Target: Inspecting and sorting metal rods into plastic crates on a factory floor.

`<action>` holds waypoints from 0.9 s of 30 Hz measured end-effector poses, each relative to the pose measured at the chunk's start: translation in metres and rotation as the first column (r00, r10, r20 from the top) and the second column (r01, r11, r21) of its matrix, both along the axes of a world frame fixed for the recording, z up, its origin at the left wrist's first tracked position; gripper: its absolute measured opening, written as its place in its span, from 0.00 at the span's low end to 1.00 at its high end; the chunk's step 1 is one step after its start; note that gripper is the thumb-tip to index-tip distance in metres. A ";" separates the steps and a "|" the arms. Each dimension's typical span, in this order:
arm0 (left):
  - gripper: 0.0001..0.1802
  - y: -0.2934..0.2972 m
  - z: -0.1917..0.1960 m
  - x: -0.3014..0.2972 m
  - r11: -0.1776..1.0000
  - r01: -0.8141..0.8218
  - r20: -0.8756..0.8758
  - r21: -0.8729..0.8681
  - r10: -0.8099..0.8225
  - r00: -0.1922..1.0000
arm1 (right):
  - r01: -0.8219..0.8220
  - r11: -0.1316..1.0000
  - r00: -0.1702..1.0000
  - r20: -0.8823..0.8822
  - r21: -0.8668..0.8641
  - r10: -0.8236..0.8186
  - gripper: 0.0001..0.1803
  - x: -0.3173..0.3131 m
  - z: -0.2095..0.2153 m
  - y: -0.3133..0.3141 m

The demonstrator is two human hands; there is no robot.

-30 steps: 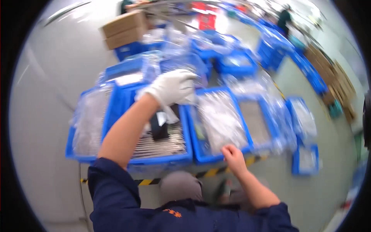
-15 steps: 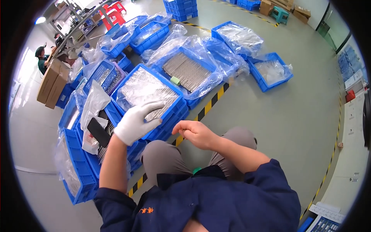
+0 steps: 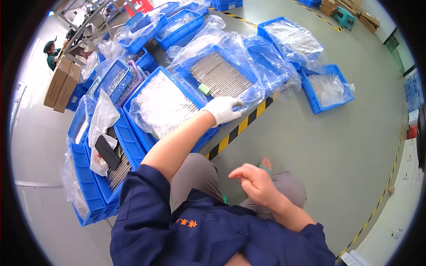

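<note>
My left hand (image 3: 223,111), in a white glove, reaches across to the near edge of a blue crate lined with clear plastic. Its fingers point right and stand a little apart, with nothing visible between them. Thin metal rods (image 3: 220,75) lie in rows in that crate, beside a small light-green block (image 3: 204,89). Under my left forearm is another blue crate, its rods (image 3: 159,104) shining beneath clear film. My bare right hand (image 3: 257,182) hovers above my lap with fingers curled; whatever may be inside them is hidden.
A black phone (image 3: 108,152) rests on a white plastic bag (image 3: 103,117) over a crate of rods at left. More blue crates (image 3: 327,88) stand to the right and behind. Black-and-yellow tape (image 3: 242,128) marks the floor. A person (image 3: 51,54) is at the far left.
My left hand has moved right and away from me, from the film-covered crate to the crate with the green block. My right hand has shifted right and nearer my body. The view has shifted slightly.
</note>
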State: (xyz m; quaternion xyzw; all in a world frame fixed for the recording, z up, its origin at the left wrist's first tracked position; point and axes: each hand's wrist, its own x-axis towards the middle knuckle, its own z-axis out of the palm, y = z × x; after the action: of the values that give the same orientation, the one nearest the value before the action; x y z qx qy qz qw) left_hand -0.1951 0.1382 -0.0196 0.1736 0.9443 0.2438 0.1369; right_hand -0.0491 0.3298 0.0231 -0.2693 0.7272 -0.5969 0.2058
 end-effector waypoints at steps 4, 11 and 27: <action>0.22 -0.018 -0.033 -0.061 0.974 -0.073 -0.069 -0.215 0.059 0.996 | 0.064 0.997 0.994 0.090 0.038 -0.068 0.12 -0.010 0.001 0.003; 0.22 -0.100 -0.108 -0.170 0.770 -0.501 0.021 -0.395 0.552 0.833 | 0.147 0.989 0.953 0.266 0.007 -0.144 0.12 -0.044 -0.006 -0.002; 0.40 -0.153 -0.200 -0.237 0.442 -0.822 0.059 -0.361 0.890 0.452 | 0.261 0.965 0.661 0.731 -0.012 -0.170 0.13 -0.100 -0.036 -0.006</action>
State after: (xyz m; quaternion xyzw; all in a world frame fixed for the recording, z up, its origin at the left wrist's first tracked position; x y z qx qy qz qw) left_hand -0.4317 -0.0145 -0.2196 -0.3837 0.8998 0.1621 0.1295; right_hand -0.1490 0.3234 -0.0130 0.0648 0.5773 -0.7157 0.3876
